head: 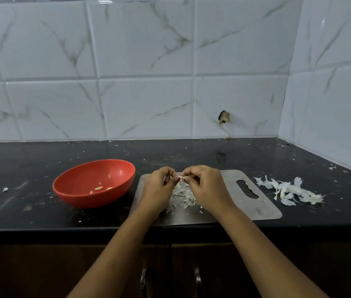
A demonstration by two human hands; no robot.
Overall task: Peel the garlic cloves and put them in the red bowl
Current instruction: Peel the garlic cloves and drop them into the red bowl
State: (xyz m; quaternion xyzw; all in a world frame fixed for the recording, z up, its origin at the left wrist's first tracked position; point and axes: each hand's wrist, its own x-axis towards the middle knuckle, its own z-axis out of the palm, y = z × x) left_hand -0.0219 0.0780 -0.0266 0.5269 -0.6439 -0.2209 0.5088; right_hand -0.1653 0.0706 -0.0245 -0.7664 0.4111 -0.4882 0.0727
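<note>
- Head view: a few peeled cloves (99, 188) lie in the red bowl (105, 172). Skin scraps (185, 197) litter the steel board (230, 179), and a bigger heap (290, 191) sits on the counter (191, 153).
- No unpeeled cloves show; some may hide under the hands.
- Left hand (159, 186) and right hand (204, 186) meet above the board, their fingertips pinching one small garlic clove (180, 178), forearms angled inward.

I see a round red plastic bowl (77, 181) sitting upright on the black counter (191, 153). A few pale peeled garlic cloves (99, 188) lie at its bottom. One small white garlic clove (180, 178) is pinched between the left hand (159, 187) and right hand (205, 187), just right of the bowl.
</note>
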